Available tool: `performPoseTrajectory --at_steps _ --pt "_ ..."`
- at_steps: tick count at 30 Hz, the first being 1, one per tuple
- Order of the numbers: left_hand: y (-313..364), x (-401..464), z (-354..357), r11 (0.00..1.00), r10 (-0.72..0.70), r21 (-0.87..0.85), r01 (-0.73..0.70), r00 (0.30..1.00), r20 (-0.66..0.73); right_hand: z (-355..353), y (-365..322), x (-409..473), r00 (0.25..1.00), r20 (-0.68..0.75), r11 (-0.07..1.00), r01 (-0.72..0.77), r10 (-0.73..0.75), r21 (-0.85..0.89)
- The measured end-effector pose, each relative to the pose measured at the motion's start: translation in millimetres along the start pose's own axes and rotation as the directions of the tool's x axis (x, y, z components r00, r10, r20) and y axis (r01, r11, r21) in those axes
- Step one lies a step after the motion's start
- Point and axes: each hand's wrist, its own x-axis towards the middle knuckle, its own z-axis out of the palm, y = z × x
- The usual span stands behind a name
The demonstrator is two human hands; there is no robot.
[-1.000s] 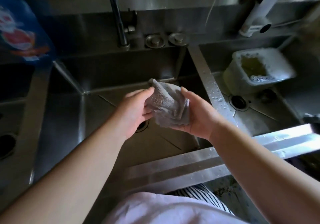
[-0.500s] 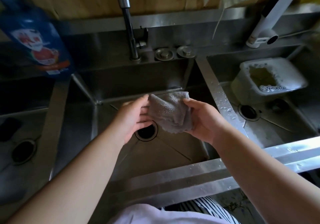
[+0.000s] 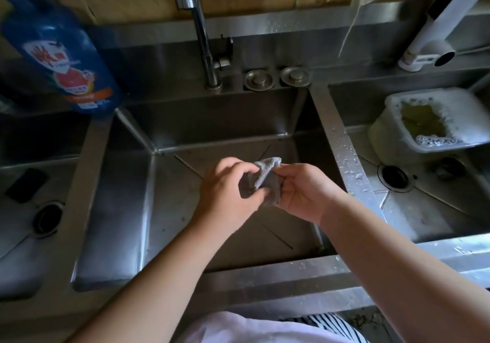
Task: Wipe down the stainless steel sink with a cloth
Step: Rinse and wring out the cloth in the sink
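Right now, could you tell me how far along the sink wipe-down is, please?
Done: nothing visibly; water droplets sit on the divider. In hand: the left hand and right hand grip the bunched grey cloth above the middle basin, not touching steel. Left: wiping the sink.

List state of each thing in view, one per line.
cloth: bunched, held over the middle basin
left hand: gripping cloth
right hand: pinching cloth
tap: no water running
tub: in the right basin, foamy yellow liquid inside
blue bottle: upright
sink: divider wet with droplets
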Motion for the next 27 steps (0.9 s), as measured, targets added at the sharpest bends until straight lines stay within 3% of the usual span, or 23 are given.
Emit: performPoseTrajectory --at_steps 4,9,13,17,19,21,23,27 --pt "-2 6 -3 0.999 0.008 0.039 -0.007 1.0 -0.022 -6 1 -1 0.999 0.009 0.999 -0.034 0.034 -0.038" --pt "-3 35 -29 0.92 -0.222 -0.311 0.24 0.971 0.093 -16 -6 -4 0.984 -0.177 0.885 -0.057 -0.029 -0.462" --pt "-8 55 -43 0.884 -0.261 -0.343 0.317 0.944 0.201 -14 -12 -8 0.982 -0.164 0.827 -0.014 -0.095 -0.562" --pt "-16 58 -52 0.865 -0.282 -0.372 0.338 0.939 0.198 -11 -17 -10 0.927 -0.154 0.498 0.04 -0.342 -0.866" --pt "-19 54 -53 0.883 -0.275 -0.317 0.345 0.93 0.245 -14 -18 -11 0.914 -0.061 0.139 -0.005 -0.402 -0.99" --pt "-21 49 -53 0.882 -0.267 -0.316 0.351 0.922 0.28 -19 -20 -10 0.885 0.021 -0.197 -0.08 -0.464 -0.977" --pt "-21 46 -55 0.868 -0.265 -0.35 0.352 0.925 0.272 -24 -22 -7 0.826 0.028 -0.278 -0.157 -0.563 -0.948" --pt "-16 41 -53 0.839 -0.278 -0.39 0.378 0.916 0.29 -27 -28 3 0.751 0.001 -0.224 -0.197 -0.661 -0.955"
